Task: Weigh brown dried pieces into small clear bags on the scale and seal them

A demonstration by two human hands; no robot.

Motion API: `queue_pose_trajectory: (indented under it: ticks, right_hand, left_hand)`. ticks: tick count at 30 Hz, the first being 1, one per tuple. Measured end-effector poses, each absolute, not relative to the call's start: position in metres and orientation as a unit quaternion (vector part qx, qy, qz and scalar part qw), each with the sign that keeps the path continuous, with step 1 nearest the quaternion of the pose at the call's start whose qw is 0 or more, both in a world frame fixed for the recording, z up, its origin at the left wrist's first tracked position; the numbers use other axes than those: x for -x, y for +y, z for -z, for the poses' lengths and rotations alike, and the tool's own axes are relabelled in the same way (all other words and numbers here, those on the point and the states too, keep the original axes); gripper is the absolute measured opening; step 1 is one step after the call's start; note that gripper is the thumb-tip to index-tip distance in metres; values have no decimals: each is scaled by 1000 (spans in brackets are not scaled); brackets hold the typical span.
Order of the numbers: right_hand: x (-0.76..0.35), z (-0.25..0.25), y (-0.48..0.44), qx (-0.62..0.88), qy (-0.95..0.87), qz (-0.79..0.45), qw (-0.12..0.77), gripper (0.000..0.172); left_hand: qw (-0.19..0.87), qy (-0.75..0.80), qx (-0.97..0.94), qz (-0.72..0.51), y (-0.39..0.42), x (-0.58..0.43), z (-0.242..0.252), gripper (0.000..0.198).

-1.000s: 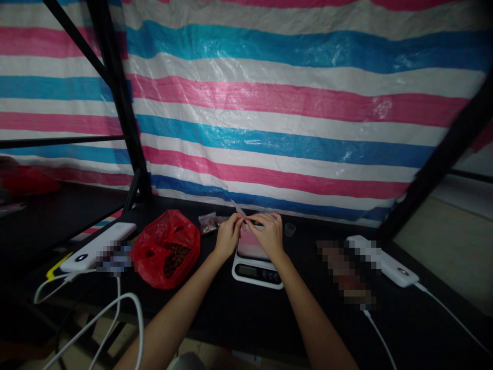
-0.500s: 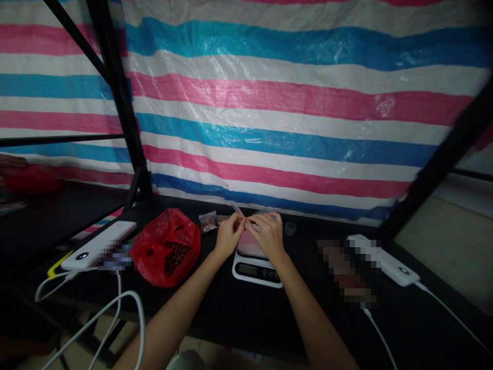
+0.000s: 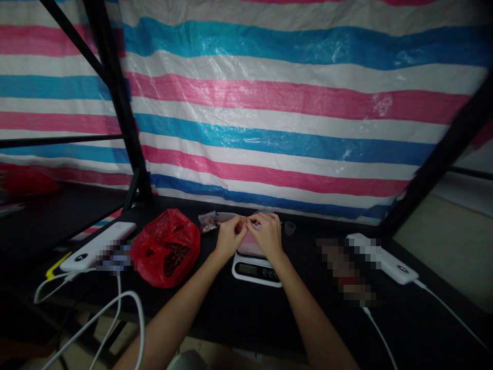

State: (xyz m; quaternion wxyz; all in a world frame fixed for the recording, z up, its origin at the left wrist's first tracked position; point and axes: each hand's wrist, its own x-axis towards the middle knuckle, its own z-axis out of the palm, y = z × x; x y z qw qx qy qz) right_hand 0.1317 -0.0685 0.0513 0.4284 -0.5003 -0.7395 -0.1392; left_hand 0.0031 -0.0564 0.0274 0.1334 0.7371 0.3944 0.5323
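Observation:
My left hand (image 3: pixel 229 237) and my right hand (image 3: pixel 266 235) meet fingertip to fingertip over a small white kitchen scale (image 3: pixel 254 264) on the black table (image 3: pixel 246 313). Both hands pinch the top edge of a small clear plastic bag (image 3: pixel 252 241) that rests on the scale's platform. The bag's contents are too dim to make out. A red plastic bag (image 3: pixel 166 246) lies open to the left with dark pieces inside. Behind my left hand lies another small clear bag (image 3: pixel 208 222) with brown pieces.
A tiny clear cup (image 3: pixel 289 228) stands right of the scale. White power banks (image 3: pixel 96 245) (image 3: pixel 385 258) with cables lie at both sides. Black frame poles (image 3: pixel 115 97) rise at the left and right. A striped tarpaulin (image 3: pixel 277 103) hangs close behind the table.
The strip of clear plastic that stuck up between my fingertips has come down. My hands have stayed pinched together over the scale, a little lower.

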Motion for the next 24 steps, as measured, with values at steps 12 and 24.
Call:
queue_pose_trajectory:
  ticks: [12, 24]
  right_hand:
    - [-131, -50, -72, 442, -789, 218, 366, 15]
    - [-131, -48, -73, 499, -780, 170, 337, 22]
  left_hand:
    - [107, 439, -743, -493, -53, 0, -26, 22]
    - [106, 412, -770, -477, -54, 2, -32, 27]
